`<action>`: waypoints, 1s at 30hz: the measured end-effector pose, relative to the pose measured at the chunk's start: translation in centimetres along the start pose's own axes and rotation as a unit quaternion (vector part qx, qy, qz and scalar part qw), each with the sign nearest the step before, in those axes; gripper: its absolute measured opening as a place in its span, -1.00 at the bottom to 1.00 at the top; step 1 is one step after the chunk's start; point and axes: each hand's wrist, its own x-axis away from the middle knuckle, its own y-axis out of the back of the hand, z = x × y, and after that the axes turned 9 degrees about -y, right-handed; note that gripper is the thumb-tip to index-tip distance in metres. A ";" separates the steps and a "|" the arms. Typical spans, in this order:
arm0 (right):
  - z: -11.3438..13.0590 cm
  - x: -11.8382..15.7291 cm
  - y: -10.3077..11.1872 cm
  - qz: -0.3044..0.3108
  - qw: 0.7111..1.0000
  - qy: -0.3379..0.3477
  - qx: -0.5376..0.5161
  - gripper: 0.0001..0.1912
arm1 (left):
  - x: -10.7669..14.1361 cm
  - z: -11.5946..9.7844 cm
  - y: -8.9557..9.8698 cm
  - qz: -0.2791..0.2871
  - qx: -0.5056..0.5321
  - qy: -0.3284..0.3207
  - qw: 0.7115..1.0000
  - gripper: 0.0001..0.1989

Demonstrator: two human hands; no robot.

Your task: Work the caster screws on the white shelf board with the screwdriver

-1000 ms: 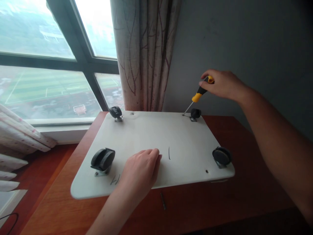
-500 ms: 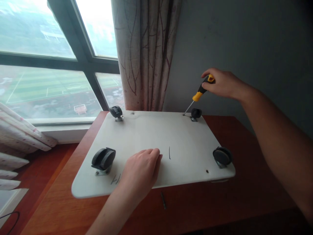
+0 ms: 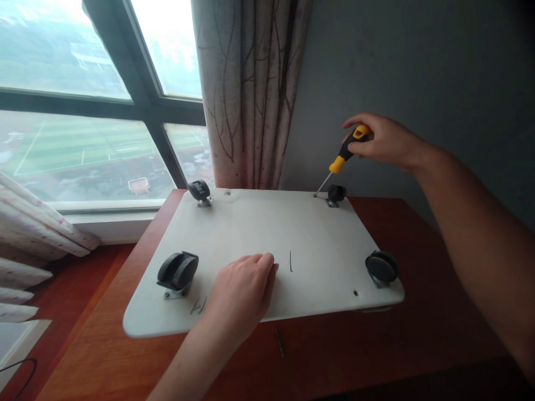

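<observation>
Reddish-brown tabletop [image 3: 343, 356] bears a white board [image 3: 251, 223], illegible pen strokes [image 3: 198, 305] near its front-left corner; left hand [image 3: 243, 285], fingers curled together; right hand [image 3: 379, 139] pinches a screwdriver [image 3: 336, 165] near the far edge.

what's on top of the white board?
On the white board: four black casters, dark marks and, apparently resting, the left hand. The right hand holds a screwdriver, tip near the far edge. Whatever the left hand covers can't be seen.

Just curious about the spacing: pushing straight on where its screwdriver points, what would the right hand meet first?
Probably the board, near its far edge: the screwdriver in the right hand points there, left of a caster, though depth is unclear.
</observation>
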 end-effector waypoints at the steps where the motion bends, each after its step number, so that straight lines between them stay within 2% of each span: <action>1: 0.1 0.1 0.0 0.007 1.000 -0.005 -0.010 -0.53 | 0.0 0.0 0.0 0.001 0.001 0.000 1.000 -0.68; 3: 0.4 0.2 -0.1 -0.011 0.999 -0.026 0.019 -0.55 | 0.0 0.0 0.0 0.004 0.004 0.001 1.000 -0.68; 6: 0.9 0.3 -0.1 -0.081 0.986 -0.066 0.129 -0.51 | 0.0 0.1 -0.1 0.002 0.004 -0.001 1.000 -0.68; 8: 1.1 0.2 0.0 -0.096 0.980 -0.073 0.158 -0.52 | 0.0 0.1 -0.1 -0.001 0.002 -0.001 1.000 -0.69; 11: 1.0 0.1 0.1 -0.069 0.989 -0.069 0.110 -0.63 | 0.1 0.1 -0.1 0.000 0.003 0.000 1.000 -0.69; 14: 0.8 0.3 0.1 -0.037 0.994 -0.085 0.051 -0.53 | 0.1 0.0 0.0 0.002 0.006 0.000 1.000 -0.68; 18: 0.4 0.5 -0.1 -0.093 0.982 -0.093 0.138 -0.42 | 0.0 -0.1 0.1 0.014 0.003 0.006 1.000 -0.68; 20: 0.2 0.4 -0.1 -0.109 0.976 -0.090 0.166 -0.44 | -0.1 -0.1 0.2 0.021 0.000 0.007 1.000 -0.68; 23: -0.1 0.3 0.1 -0.079 0.990 -0.048 0.102 -0.55 | -0.1 0.0 0.2 0.025 -0.001 0.004 1.000 -0.68; 27: -0.1 0.5 0.2 -0.021 1.000 -0.012 0.000 -0.47 | -0.3 0.0 0.6 0.037 -0.014 0.000 0.999 -0.68; 30: 0.0 0.6 0.0 -0.059 0.997 -0.023 0.045 -0.50 | -0.7 -0.4 1.4 0.056 -0.044 0.001 0.997 -0.67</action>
